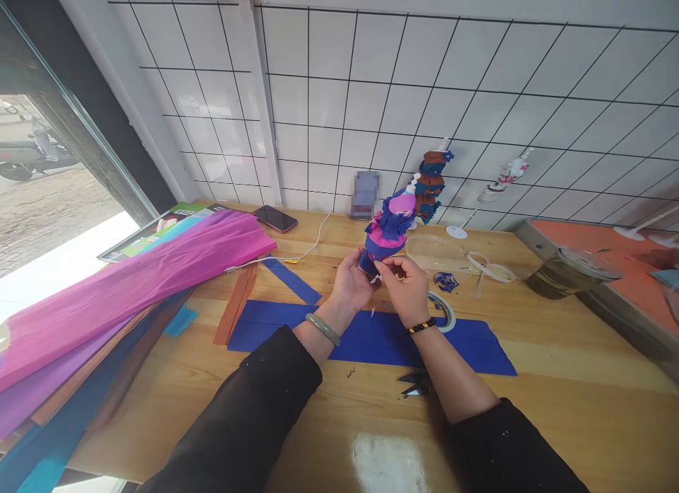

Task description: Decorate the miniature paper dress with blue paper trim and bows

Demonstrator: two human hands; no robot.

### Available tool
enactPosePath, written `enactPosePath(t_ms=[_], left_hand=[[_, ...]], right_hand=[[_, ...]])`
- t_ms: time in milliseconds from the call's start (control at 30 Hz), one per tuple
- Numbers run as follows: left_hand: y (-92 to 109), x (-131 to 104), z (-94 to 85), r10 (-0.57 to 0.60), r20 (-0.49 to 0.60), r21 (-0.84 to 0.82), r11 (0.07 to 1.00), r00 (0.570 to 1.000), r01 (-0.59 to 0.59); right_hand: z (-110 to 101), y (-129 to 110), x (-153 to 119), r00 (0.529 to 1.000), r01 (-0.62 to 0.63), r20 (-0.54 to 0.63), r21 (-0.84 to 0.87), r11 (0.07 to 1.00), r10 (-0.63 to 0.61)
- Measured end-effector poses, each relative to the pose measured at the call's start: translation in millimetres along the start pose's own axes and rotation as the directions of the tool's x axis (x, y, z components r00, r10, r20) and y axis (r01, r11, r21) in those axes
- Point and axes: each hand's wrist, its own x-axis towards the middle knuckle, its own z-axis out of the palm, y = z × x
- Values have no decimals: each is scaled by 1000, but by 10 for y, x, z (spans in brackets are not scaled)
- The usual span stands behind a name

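A small figure wrapped in ruffled pink and dark blue crepe paper, with a white beaded tip, leans to the right above the table. My left hand is closed around its lower blue end from below. My right hand pinches the paper at that same end, thumb and forefinger together. Under my hands a wide strip of blue crepe paper lies flat. A tape roll rests on the strip beside my right wrist. Scissors lie below the strip, partly in shadow near my right forearm.
Pink crepe paper is stacked over other colours at left. A phone and a white cable lie behind. Two more decorated figures, one blue and brown, one white, stand near the wall. A lidded cup is at right.
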Motion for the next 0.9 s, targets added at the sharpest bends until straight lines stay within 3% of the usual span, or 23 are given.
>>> enactPosePath(t_ms=[233, 900], left_hand=[[-3, 13, -6, 10, -22, 28, 1000, 1000, -10], [-20, 15, -16, 30, 3, 28, 999, 1000, -30]], right_hand=[[21, 15, 53, 989, -137, -32, 109, 984, 142], [95, -50, 110, 965, -237, -35, 311, 920, 260]])
